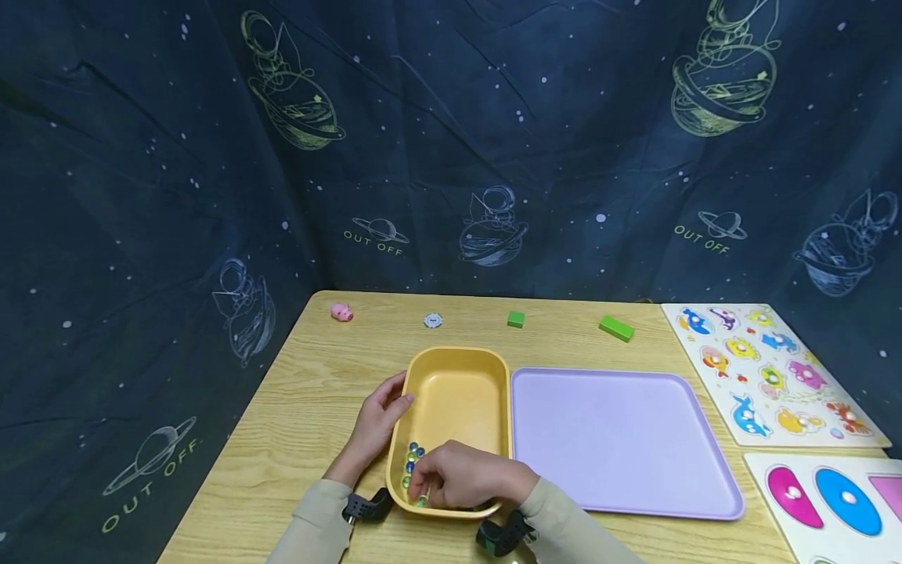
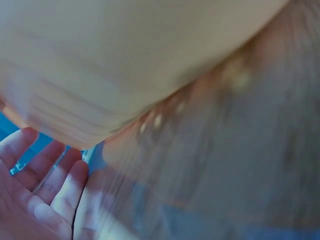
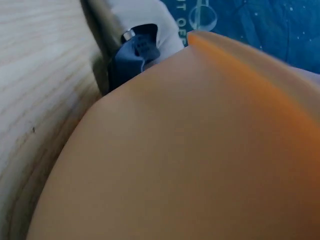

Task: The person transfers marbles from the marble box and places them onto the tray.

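Note:
A deep yellow tray [image 1: 461,415] stands on the table, tilted slightly in the head view. At its left side my left hand [image 1: 373,431] holds the wall, thumb over the rim and fingers outside; in the left wrist view those fingers [image 2: 60,185] touch the outer wall. My right hand [image 1: 465,474] reaches into the near left corner, fingers bent down, pinching a greenish marble [image 1: 421,501]. Several blue and yellow-green glass marbles [image 1: 412,457] lie along the left wall beside it. The right wrist view shows mostly the tray's outer wall [image 3: 175,140].
A flat lilac tray [image 1: 620,439] adjoins on the right. Along the back lie a pink pig [image 1: 341,312], a poker chip [image 1: 433,320], a green block [image 1: 516,319] and a longer green block [image 1: 616,328]. Puzzle boards [image 1: 757,329] occupy the right edge.

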Demonstrator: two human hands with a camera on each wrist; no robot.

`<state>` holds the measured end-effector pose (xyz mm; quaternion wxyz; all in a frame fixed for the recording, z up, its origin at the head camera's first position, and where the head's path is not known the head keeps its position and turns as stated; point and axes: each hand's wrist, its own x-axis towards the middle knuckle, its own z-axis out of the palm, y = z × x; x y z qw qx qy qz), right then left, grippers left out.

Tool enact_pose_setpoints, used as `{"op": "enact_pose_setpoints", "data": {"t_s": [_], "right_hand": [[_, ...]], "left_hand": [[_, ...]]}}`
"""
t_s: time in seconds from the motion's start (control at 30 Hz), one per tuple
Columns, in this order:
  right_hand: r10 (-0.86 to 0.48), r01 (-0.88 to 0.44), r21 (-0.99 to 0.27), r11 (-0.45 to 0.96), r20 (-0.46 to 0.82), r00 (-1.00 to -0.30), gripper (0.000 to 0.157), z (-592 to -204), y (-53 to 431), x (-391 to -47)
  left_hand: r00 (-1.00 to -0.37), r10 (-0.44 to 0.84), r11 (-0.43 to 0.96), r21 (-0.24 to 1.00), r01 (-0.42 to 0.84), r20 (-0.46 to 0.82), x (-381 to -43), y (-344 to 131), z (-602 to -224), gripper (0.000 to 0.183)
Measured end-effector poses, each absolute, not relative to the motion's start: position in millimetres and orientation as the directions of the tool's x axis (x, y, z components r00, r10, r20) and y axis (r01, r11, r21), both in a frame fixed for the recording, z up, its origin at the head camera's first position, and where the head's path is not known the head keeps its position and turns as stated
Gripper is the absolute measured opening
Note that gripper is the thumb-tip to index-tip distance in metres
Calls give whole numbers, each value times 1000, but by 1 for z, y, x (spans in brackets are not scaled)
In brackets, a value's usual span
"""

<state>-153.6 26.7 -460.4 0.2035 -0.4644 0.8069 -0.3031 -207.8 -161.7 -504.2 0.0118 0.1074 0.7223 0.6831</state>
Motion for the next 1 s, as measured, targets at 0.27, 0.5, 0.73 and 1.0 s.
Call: {"op": "enact_pose_setpoints", "data": {"t_s": [0.27, 0.5, 0.73, 1.0], "right_hand": [[-893, -651, -664, 368, -58, -445, 17, -460, 27, -154], [-880, -613, -703, 361, -37, -474, 14, -459, 27, -154], [-843, -562, -747, 354, 4, -538, 15, -444, 37, -158], [-775, -520, -781, 346, 74, -628, 13, -419, 66, -174]], "left_hand": [[-980, 168, 56, 991, 120, 109, -207, -162, -502, 41], [-972, 210, 45, 992, 120, 108, -200, -161, -484, 44], [-976, 196, 47, 993, 105, 94, -203, -163, -494, 42], [-975, 166, 82, 983, 164, 148, -208, -163, -506, 41]]}}
